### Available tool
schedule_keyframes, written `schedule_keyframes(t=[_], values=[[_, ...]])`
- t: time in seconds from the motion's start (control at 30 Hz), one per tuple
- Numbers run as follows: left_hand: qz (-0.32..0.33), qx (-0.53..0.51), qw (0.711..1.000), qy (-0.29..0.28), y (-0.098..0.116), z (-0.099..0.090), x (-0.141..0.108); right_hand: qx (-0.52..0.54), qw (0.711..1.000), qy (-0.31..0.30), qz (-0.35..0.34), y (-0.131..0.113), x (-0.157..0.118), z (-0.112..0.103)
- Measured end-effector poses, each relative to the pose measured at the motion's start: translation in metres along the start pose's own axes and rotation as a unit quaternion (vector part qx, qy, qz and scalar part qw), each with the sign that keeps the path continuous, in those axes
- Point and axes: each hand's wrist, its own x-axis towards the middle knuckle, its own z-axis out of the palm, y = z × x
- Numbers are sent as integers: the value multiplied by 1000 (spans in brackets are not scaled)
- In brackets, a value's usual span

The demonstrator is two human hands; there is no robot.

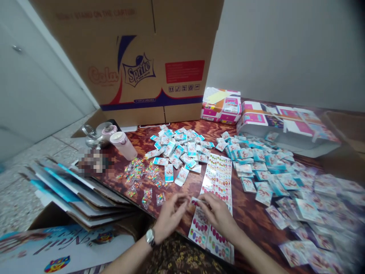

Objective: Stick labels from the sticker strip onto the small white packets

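Note:
My right hand [218,214] pinches a small white printed sticker piece [195,200] between thumb and fingers. My left hand [170,217], a watch [150,236] on its wrist, is curled close beside that piece. Its fingertips come together, and what lies between them is too small to make out. Below and behind the hands lie long sticker sheets [218,171] with rows of coloured nail-shaped ovals. Small clear packets of bright candy [146,198] lie left of the hands. Beyond them spreads a pile of small white and blue boxes [179,148] with a hand picture.
More small boxes [262,171] cover the right side of the table. A big carton [142,49] stands at the back, beside pink-and-white packages [221,106]. A pink tumbler [123,146] and metal vessel [94,137] stand left. Flattened display boxes [71,194] lean at the near left.

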Motion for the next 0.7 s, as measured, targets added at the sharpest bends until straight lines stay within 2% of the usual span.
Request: schedule_keyframes(t=[0.03, 0.1, 0.17, 0.2, 0.27, 0.37, 0.43, 0.57, 0.7], values=[[57, 119, 989, 67, -10, -12, -6, 12, 1000, 10, 11, 1, 2, 2], [134, 320, 928, 139, -29, -34, -16, 34, 999, 14, 25, 1, 7, 9], [155, 452, 867, 142, -43, -44, -22, 45, 999, 8, 27, 0, 12, 19], [159, 494, 844, 133, -47, -43, -23, 47, 998, 8, 29, -1, 15, 25], [162, 537, 821, 108, -49, -31, -24, 47, 998, 7, 45, -3, 20, 34], [172, 536, 821, 91, -44, -8, -22, 53, 996, -6, 73, -5, 25, 43], [188, 522, 827, 92, -42, -3, -24, 48, 995, -12, 81, -4, 27, 45], [213, 506, 830, 93, -51, -18, -29, -18, 997, 5, 71, -2, 27, 47], [233, 511, 825, 65, -59, -24, -26, -173, 984, 42, -5, -1, 28, 57]])
